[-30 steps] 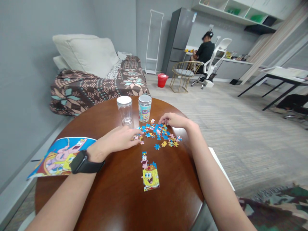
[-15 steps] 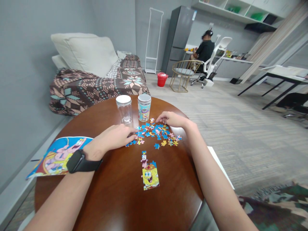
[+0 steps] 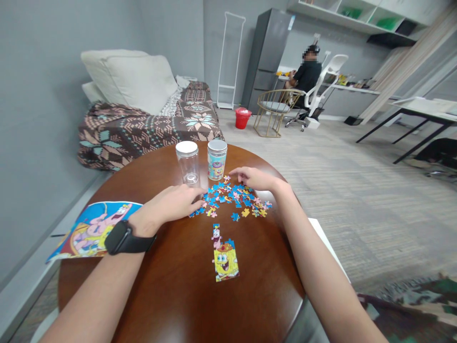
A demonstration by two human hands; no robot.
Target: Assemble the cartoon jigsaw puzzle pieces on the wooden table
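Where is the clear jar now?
In the head view, the clear jar stands far back on the table, left of the printed jar and beyond the left hand.

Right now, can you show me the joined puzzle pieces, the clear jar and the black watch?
Joined puzzle pieces (image 3: pixel 225 260): head view, on the yellow face.
Clear jar (image 3: pixel 188 165): head view, on its see-through side.
Black watch (image 3: pixel 119 237): head view, on its dark screen.

Around small, multicoloured flat jigsaw pieces (image 3: pixel 236 195), the bare left hand (image 3: pixel 178 202) is at nine o'clock, perhaps touching some; the bare right hand (image 3: pixel 253 178), one; a joined, mostly yellow cartoon section (image 3: pixel 226 263), six.
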